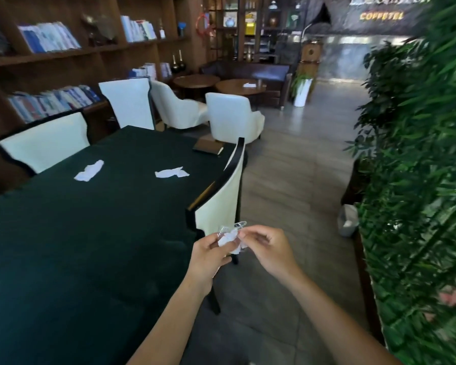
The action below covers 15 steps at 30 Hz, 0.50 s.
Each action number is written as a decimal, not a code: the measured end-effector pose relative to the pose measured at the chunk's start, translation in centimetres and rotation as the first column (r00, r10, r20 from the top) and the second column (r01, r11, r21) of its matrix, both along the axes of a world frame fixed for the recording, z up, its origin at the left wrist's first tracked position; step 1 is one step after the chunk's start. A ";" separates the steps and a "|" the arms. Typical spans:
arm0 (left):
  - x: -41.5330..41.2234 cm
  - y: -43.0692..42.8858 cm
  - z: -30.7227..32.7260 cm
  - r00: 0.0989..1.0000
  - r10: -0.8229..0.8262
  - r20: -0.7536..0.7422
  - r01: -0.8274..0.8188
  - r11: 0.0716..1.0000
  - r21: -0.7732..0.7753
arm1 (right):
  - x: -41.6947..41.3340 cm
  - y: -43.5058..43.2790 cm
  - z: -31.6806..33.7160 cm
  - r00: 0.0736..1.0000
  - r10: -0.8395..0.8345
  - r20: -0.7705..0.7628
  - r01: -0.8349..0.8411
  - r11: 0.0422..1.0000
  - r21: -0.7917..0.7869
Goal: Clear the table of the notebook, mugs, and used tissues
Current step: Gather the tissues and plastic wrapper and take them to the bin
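I am pinching a crumpled tissue (228,237) between both hands, my left hand (208,255) closing its grip on it from below and my right hand (265,248) nipping its upper edge with fingertips, just off the tabletop (90,246) edge, beside a white chair (219,198). Two more tissues are lying on the dark cloth, one (89,171) to the left, one (172,172) nearer the middle. The notebook (208,147) is sitting at the far end. A pale bin (348,219) is standing on the floor by the plants (419,180).

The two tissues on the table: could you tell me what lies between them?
Nothing: in the head view, only bare dark tablecloth separates the left tissue from the right tissue.
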<state>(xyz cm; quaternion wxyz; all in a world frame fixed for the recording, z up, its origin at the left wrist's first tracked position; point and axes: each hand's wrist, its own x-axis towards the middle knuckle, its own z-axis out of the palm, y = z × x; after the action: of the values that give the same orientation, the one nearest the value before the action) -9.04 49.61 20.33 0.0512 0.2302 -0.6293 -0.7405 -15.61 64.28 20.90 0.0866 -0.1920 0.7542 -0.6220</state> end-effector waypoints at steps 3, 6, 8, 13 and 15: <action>-6.3 0.3 0.0 1.000 -0.012 -0.015 0.013 1.000 0.019 | -5.6 0.8 0.7 0.999 -0.036 -0.002 0.036 0.999 0.012; -11.8 0.7 0.4 0.999 -0.023 -0.031 0.024 0.999 0.034 | -10.8 1.3 1.8 0.999 -0.047 0.001 0.047 0.998 0.046; -15.2 1.0 0.8 0.999 -0.024 -0.034 0.026 0.999 0.039 | -13.9 1.7 2.3 0.999 -0.050 -0.005 0.050 0.997 0.061; -21.9 1.4 0.9 0.999 -0.030 -0.021 0.031 0.999 0.040 | -20.4 2.8 2.4 0.997 -0.079 -0.011 0.080 0.995 0.052; -24.0 1.5 0.6 1.000 -0.027 -0.015 0.028 0.999 0.038 | -22.9 3.2 2.0 0.995 -0.096 -0.009 0.096 0.994 0.052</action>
<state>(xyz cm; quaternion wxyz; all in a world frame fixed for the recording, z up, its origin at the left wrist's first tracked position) -33.05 51.16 20.97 0.0411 0.2172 -0.6175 -0.7548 -38.50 67.44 22.92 0.0593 -0.1551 0.7789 -0.6048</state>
